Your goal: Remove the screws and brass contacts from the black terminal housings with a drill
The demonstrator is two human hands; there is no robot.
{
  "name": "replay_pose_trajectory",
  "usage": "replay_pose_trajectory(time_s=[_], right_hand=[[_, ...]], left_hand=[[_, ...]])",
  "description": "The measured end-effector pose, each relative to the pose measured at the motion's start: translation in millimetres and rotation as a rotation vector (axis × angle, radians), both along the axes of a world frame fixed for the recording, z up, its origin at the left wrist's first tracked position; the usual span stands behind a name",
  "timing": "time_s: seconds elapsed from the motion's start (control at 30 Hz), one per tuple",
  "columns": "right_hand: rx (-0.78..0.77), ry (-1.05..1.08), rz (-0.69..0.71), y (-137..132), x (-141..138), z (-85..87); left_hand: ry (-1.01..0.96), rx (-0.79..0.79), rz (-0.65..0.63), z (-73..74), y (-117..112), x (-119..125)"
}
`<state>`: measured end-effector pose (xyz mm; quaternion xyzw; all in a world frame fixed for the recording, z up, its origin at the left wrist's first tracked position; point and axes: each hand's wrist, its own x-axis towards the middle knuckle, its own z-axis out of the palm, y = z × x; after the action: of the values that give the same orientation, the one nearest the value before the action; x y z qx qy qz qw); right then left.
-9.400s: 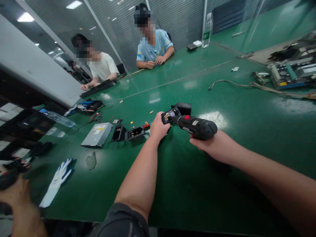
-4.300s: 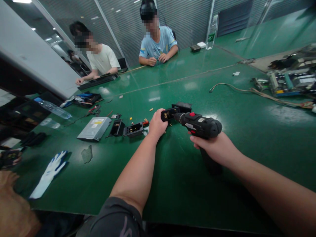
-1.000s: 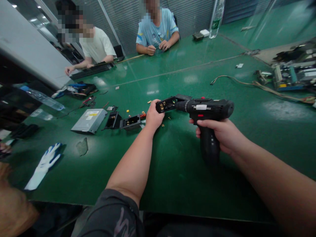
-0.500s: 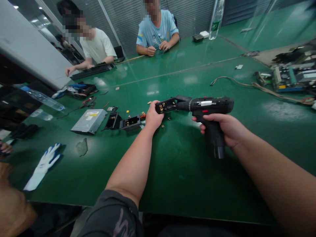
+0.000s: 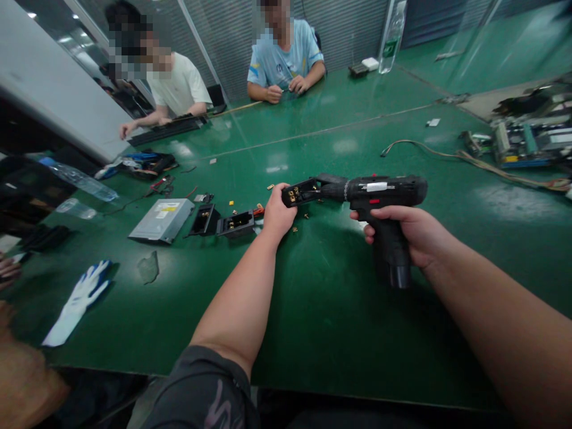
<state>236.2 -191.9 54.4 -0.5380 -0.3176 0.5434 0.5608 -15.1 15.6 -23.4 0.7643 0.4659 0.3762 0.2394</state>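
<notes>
Clock directions are taken from view centre. The glove [image 5: 80,304] lies at 8 o'clock. The right hand [image 5: 404,229], at 3 o'clock, grasps the drill [image 5: 388,190], front end pointing towards 9. The left hand [image 5: 280,211], at centre, clasps the black box [image 5: 301,192], located just off centre at 1 o'clock. The drill's front end is directed into the box; contact is too small to tell. The upright bottle [image 5: 391,44] stands farther out, at 1.

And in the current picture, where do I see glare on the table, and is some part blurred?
Head view: pale glare patches on the green table beyond the left hand; head view: circuit boards at the right edge look smeared, while the drill shows clearer.
</notes>
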Motion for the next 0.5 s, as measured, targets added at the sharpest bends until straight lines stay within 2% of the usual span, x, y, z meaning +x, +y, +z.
replay_pose_trajectory(time_s=[0.13, 0.27, 0.5], right_hand=[[-0.101, 0.143, -0.01, -3, -6, 6.4], [-0.06, 0.095, -0.043, -4, -10, 6.7], [-0.079, 0.085, -0.042, -4, -9, 3.3]], left_hand=[[0.005, 0.013, 0.01, -0.8, 1, 2], [0.008, 0.018, -0.004, 0.8, 1, 6], [0.024, 0.021, -0.006, 4.0, -2, 12]])
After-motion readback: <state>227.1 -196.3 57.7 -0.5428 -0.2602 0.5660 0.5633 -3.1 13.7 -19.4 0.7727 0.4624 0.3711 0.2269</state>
